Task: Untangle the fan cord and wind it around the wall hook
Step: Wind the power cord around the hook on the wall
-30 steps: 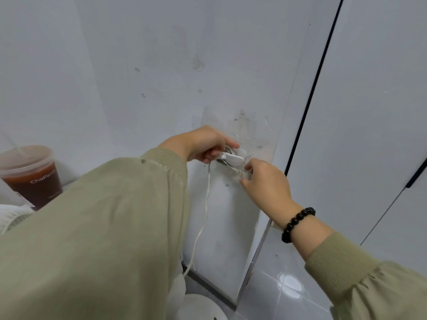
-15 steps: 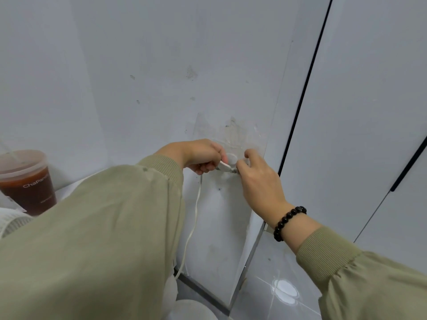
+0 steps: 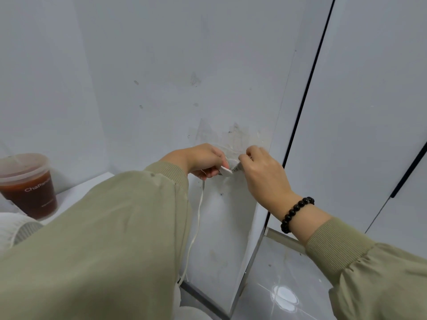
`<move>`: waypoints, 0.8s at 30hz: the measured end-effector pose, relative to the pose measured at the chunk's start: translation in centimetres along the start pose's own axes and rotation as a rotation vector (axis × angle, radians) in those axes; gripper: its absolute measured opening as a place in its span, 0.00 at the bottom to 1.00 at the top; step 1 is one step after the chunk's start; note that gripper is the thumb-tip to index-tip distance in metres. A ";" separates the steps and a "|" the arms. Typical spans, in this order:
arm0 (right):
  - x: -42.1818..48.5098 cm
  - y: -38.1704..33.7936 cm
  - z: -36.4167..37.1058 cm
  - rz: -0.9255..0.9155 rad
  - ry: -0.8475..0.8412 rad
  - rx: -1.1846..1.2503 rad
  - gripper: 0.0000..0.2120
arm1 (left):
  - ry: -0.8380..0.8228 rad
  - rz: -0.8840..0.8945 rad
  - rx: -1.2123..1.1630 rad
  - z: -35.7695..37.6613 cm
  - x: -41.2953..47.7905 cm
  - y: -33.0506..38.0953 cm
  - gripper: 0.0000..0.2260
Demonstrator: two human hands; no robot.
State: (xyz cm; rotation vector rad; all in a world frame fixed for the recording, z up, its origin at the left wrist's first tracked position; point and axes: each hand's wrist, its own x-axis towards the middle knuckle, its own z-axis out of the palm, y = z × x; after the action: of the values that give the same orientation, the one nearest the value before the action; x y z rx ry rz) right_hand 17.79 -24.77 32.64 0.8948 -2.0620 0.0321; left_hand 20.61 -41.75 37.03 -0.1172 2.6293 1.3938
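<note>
A white wall hook [image 3: 231, 163] sits low on the pale wall, mostly hidden between my two hands. My left hand [image 3: 203, 161] curls around the white fan cord [image 3: 198, 218] just left of the hook; the cord hangs from it down to the floor beside my sleeve. My right hand [image 3: 263, 172], with a black bead bracelet at the wrist, pinches the cord's plug end [image 3: 235, 169] right at the hook. Part of the white fan [image 3: 16, 229] shows at the far left edge.
A lidded plastic cup of dark tea [image 3: 27, 183] stands on a white ledge [image 3: 92, 183] at the left. A tall white cabinet door with a black seam [image 3: 307, 88] fills the right. Glossy grey floor tiles [image 3: 277, 285] lie below.
Both hands stayed at the hook while the view shifted. My right hand rose slightly, closing in on the plug end at the hook; the left hand keeps its hold on the cord.
</note>
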 end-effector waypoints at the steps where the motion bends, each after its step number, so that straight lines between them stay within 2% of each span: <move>1: 0.4 0.1 -0.2 -0.023 0.001 -0.002 0.17 | 0.005 -0.006 -0.032 -0.2 -0.1 -0.1 0.14; 4: 1.8 0.6 -0.5 -0.084 0.003 -0.012 0.17 | 0.002 -0.028 -0.131 -1.0 -0.3 -0.6 0.17; 6: 2.7 0.8 -0.7 -0.134 0.004 -0.002 0.15 | 0.028 -0.035 -0.187 -1.5 -0.6 -1.1 0.15; 8: 3.3 1.2 -0.7 -0.201 -0.002 0.030 0.12 | 0.131 -0.064 -0.236 -2.0 -0.6 -1.4 0.12; 12: 5.1 0.9 -0.9 -0.207 -0.056 -0.002 0.15 | 0.334 -0.183 -0.293 -2.8 -0.2 -2.0 0.11; 16: 6.6 -0.2 -2.2 -0.056 -0.093 -0.054 0.14 | 0.335 -0.262 -0.316 -2.5 0.2 -2.3 0.10; 18: 5.9 -0.2 -1.6 0.079 -0.217 -0.056 0.18 | 0.274 -0.277 -0.300 -2.3 0.2 -2.3 0.09; 20: 4.8 -0.3 -1.1 0.201 -0.282 0.047 0.17 | 0.249 -0.272 -0.295 -2.2 0.3 -2.3 0.10; 24: 3.8 -1.7 0.0 0.414 -0.212 0.418 0.13 | 0.243 -0.266 -0.303 -2.2 0.5 -2.4 0.10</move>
State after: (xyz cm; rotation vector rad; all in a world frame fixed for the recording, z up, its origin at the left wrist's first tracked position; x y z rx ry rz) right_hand 17.41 -28.21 34.93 0.7182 -2.4592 0.6349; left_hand 20.24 -44.92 36.18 -0.6864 2.4376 1.7586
